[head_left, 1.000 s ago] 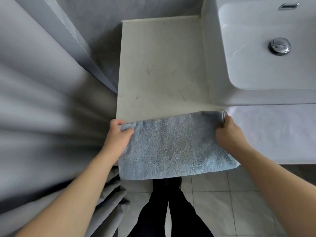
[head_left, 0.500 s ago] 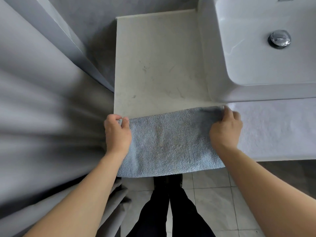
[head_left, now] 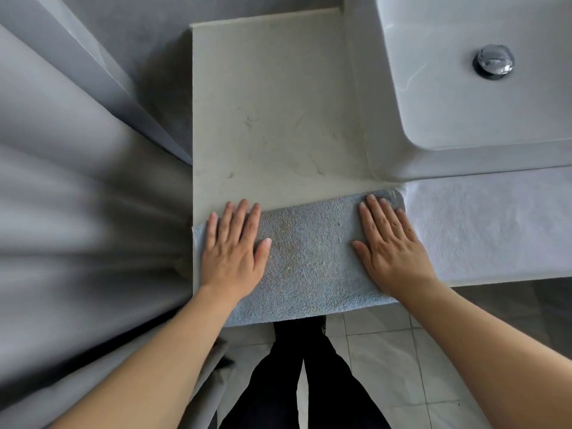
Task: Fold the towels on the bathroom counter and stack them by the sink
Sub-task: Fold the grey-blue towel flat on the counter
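Observation:
A light blue towel (head_left: 309, 258), folded into a rectangle, lies at the front edge of the pale counter (head_left: 272, 119), its near edge hanging slightly over. My left hand (head_left: 232, 249) lies flat with straight fingers on the towel's left end, fingertips reaching onto the bare counter. My right hand (head_left: 390, 243) presses flat on the towel's right end. A white towel (head_left: 489, 224) lies spread on the counter to the right, in front of the sink (head_left: 464, 88), touching the blue towel's right edge.
The white basin has a chrome drain plug (head_left: 493, 61). A grey curtain (head_left: 77, 212) hangs along the counter's left side. Below the counter edge are tiled floor (head_left: 387, 366) and my dark trouser legs (head_left: 297, 382).
Both hands let go of the blue towel's far corners and now lie flat on its ends. The towel's far edge has come down onto the counter.

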Motion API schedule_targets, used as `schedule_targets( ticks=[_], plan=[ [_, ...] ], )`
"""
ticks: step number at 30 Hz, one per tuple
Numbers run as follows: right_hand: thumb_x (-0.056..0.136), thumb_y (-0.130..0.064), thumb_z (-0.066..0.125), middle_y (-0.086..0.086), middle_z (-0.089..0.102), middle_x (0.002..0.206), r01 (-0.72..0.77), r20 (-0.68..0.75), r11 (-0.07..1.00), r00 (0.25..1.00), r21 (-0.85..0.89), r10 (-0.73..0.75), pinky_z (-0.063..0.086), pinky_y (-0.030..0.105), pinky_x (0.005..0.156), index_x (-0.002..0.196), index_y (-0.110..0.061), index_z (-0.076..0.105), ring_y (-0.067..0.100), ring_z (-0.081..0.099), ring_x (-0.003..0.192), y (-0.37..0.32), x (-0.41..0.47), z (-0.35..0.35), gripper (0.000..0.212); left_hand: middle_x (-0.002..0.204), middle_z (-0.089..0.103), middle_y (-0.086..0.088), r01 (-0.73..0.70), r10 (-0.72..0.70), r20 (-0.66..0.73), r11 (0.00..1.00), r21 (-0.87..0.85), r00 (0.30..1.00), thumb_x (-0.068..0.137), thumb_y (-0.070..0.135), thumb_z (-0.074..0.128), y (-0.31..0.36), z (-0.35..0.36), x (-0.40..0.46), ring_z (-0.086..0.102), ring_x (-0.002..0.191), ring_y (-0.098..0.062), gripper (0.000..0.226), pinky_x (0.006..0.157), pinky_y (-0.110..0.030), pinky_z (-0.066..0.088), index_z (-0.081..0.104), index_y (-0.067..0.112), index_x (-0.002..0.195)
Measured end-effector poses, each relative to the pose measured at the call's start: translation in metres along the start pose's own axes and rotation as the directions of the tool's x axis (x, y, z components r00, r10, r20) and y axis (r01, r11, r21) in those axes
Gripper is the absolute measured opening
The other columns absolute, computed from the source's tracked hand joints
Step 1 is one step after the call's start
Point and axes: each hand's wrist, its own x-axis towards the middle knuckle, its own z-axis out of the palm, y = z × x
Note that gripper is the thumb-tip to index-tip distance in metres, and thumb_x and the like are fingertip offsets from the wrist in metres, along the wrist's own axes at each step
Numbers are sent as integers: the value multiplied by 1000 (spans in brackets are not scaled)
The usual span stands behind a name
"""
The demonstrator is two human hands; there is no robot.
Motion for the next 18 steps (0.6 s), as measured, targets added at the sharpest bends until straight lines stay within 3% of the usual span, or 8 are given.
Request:
schedule_targets(
  ticks=[3,6,10,15,18],
  plan=[
    [98,-45,15,11,13,161,-44,-47,999,998,28,45,3,40,122,153,-5,19,25,6,150,-7,1,-9,68,162,26,-10,47,-48,-37,998,-50,998,98,49,19,15,-14,7,17,151,-29,70,122,-52,4,27,8,154],
    [99,-37,28,13,24,158,-46,-145,994,988,98,60,10,43,121,150,-3,30,29,17,148,2,-8,-26,61,161,27,-12,-92,85,-54,986,-140,995,98,47,20,50,-31,14,18,151,-30,70,123,-51,5,27,5,154],
    [98,-30,36,15,38,152,-55,-192,986,978,158,85,19,47,119,145,-3,42,31,31,143,38,-27,-42,54,153,40,-17,-317,296,-122,917,-241,947,98,34,36,115,-49,17,35,143,-34,60,122,-50,17,38,0,148],
    [98,-17,50,15,38,152,-108,-196,970,969,217,152,20,47,119,143,-1,43,31,33,142,104,-62,-49,48,141,52,-21,-418,379,-177,849,-323,908,94,17,49,208,-58,22,50,130,-37,49,114,-49,36,49,-6,138],
    [99,-18,46,12,33,155,-147,-166,961,968,234,189,14,43,121,146,-4,38,27,27,145,157,-89,-51,50,142,50,-22,-407,367,-178,849,-336,913,95,11,57,268,-59,32,48,132,-36,49,115,-46,35,47,-7,139]
  ],
)
